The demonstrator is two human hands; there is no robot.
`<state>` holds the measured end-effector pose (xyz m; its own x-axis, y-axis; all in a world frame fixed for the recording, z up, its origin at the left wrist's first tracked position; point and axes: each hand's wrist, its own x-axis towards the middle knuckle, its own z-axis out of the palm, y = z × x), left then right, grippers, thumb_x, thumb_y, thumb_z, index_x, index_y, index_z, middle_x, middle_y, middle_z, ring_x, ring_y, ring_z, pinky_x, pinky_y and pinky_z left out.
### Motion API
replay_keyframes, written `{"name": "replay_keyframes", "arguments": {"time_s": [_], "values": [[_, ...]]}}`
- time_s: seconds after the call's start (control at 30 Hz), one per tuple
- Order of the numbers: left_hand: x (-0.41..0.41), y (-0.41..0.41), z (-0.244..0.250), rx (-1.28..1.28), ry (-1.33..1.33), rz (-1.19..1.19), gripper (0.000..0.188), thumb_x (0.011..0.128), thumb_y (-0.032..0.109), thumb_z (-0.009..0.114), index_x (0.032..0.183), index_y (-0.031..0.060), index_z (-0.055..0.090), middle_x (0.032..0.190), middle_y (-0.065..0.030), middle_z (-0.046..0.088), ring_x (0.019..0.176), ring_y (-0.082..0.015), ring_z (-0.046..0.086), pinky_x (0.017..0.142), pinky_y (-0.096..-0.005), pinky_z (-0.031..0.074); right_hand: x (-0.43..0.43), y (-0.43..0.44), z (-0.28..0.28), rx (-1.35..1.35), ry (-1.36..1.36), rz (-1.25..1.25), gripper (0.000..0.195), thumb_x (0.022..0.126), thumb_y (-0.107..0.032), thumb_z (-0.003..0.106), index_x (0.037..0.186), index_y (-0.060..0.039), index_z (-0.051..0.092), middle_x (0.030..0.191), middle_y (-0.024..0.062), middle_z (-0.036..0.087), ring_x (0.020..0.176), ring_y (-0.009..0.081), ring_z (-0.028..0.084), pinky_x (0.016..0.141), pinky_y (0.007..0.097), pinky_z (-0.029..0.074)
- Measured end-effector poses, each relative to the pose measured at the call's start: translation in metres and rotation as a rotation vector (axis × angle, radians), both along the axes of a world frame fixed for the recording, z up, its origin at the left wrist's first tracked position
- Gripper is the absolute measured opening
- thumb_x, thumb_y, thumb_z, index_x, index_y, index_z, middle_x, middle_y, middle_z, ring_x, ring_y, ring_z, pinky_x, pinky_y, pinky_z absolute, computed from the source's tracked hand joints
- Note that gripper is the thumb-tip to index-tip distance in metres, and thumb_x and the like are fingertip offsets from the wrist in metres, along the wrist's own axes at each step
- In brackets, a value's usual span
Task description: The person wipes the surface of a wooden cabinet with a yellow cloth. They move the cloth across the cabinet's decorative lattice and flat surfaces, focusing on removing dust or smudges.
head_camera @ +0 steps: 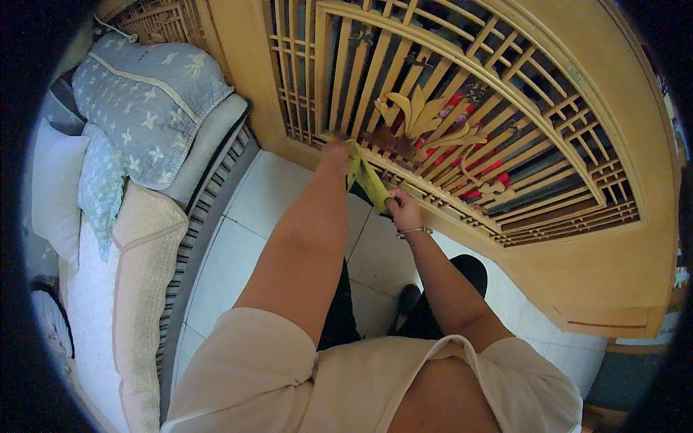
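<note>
A yellow-green cloth (369, 178) with dark patches is stretched between my two hands, in front of a carved wooden lattice panel (325, 81). My left hand (337, 151) grips its upper left end, close to the lower rail of the lattice; the fingers are partly hidden. My right hand (405, 208), with a bracelet (415, 233) at the wrist, pinches the lower right end between thumb and fingers. Carved wooden petals (414, 111) stand out from the slats just beyond the cloth, and something red shows behind the slats.
To the left stands a sofa with a beige cover (149, 238), a blue-grey quilted cover (141, 103) and a white cushion (57, 189). Pale floor tiles (243, 189) lie below. The panel's solid wooden base (595, 270) reaches down at the right.
</note>
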<state>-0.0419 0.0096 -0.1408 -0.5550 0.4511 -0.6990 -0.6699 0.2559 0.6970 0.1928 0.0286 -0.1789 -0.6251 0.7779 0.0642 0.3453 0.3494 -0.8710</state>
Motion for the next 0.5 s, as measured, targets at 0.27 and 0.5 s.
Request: {"name": "replay_keyframes", "arguments": {"time_s": [0.27, 0.5], "values": [[0.008, 0.015, -0.050, 0.009, 0.230, -0.321, 0.061, 0.075, 0.037, 0.072, 0.120, 0.0009, 0.052, 0.119, -0.0150, 0.057, 0.100, -0.0287, 0.059, 0.080, -0.0420, 0.050, 0.013, 0.003, -0.007, 0.007, -0.004, 0.039, 0.012, 0.081, -0.007, 0.059, 0.091, -0.0028, 0.057, 0.075, -0.0012, 0.055, 0.066, 0.0083, 0.050, 0.063, 0.0232, 0.042], [0.041, 0.032, -0.041, 0.029, 0.270, -0.236, 0.057, 0.069, 0.021, 0.080, 0.112, -0.0026, 0.051, 0.102, -0.0149, 0.061, 0.086, -0.0264, 0.060, 0.070, -0.0420, 0.050, 0.030, 0.010, -0.009, -0.171, -0.003, -0.007, 0.006, 0.083, -0.004, 0.056, 0.089, -0.0037, 0.056, 0.075, -0.0022, 0.054, 0.066, 0.0071, 0.050, 0.062, 0.0222, 0.042]]}}
